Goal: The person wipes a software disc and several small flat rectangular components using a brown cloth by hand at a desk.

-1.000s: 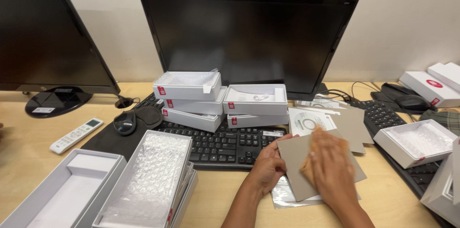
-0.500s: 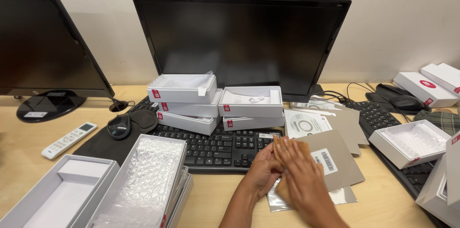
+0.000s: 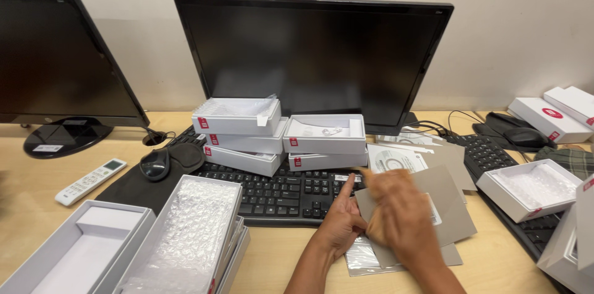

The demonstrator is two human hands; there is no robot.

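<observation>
My left hand [image 3: 342, 223] grips the left edge of a grey card sheet [image 3: 450, 202], its index finger stretched toward the black keyboard [image 3: 278, 192]. My right hand [image 3: 401, 220] lies over the middle of the same sheet and is blurred by motion, so its fingers are unclear. A white label on the sheet is partly hidden by that hand. Under the sheet lies a silvery plastic bag [image 3: 361, 261] on the wooden desk [image 3: 291, 257].
Stacked open white boxes [image 3: 278, 136] sit on the keyboard's far side, before a dark monitor [image 3: 315, 53]. Bubble-wrap-lined boxes [image 3: 192, 238] stand front left, another box [image 3: 535, 187] right. More grey sheets and a disc sleeve [image 3: 396, 159], a mouse [image 3: 153, 164], a remote [image 3: 90, 181] and a second keyboard [image 3: 489, 149] lie around.
My right hand has swept left and then back right across the grey sheet. The sheet has shifted slightly, and my left hand stays at its left edge.
</observation>
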